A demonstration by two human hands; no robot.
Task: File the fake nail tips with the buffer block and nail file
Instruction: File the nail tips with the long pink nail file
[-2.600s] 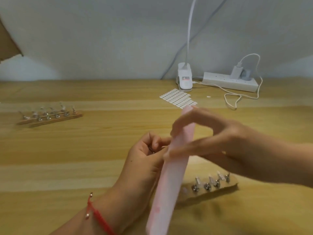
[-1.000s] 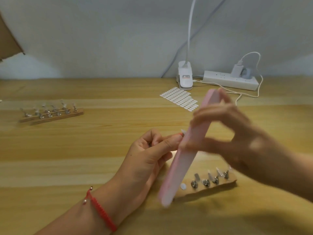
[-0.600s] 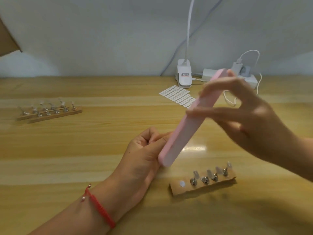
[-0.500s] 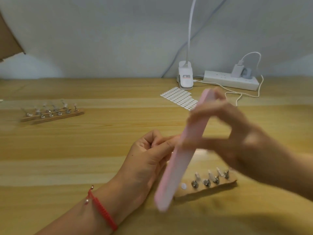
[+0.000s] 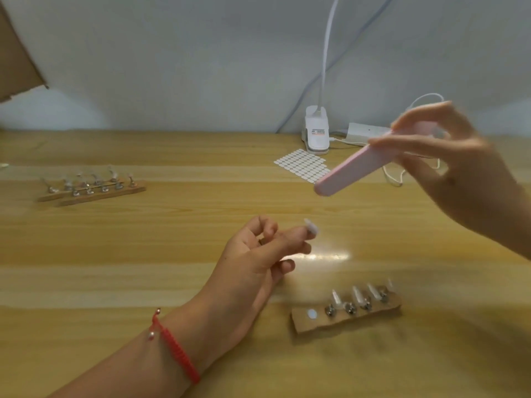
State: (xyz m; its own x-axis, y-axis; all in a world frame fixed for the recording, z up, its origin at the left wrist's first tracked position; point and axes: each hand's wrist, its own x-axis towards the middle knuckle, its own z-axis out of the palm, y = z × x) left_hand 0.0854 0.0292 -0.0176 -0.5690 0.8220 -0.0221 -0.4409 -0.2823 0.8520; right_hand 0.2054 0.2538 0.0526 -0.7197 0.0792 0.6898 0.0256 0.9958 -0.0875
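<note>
Fake nail tips are the whole game on this wooden table [image 5: 138,254], so let's take it from the big players down. The right hand [image 5: 459,173] is up in the air on the far right, thumb and fingers clamped on one end of the pink nail file [image 5: 353,168], whose free end angles down and left, somewhat blurred. The left hand [image 5: 250,262] sits near the middle, low over the table, thumb and forefinger pinched together on the base of a single nail tip [image 5: 311,228], the other fingers curled in underneath. File and tip are well apart, nothing touching! Near right lies a wooden holder [image 5: 344,321] carrying four more tips on little metal stands, plus one bare white spot [image 5: 311,313] at its left end, presumably this tip's home. Two similar holders [image 5: 92,191] wait at far left. No buffer block that I can make out. My read: we're mid-job on this one tip, at a pause between strokes or a check of the edge. Next calls for either swinging the file down flat against the tip's edge with the left pinch steady, or parking the tip on that vacant spot.
</note>
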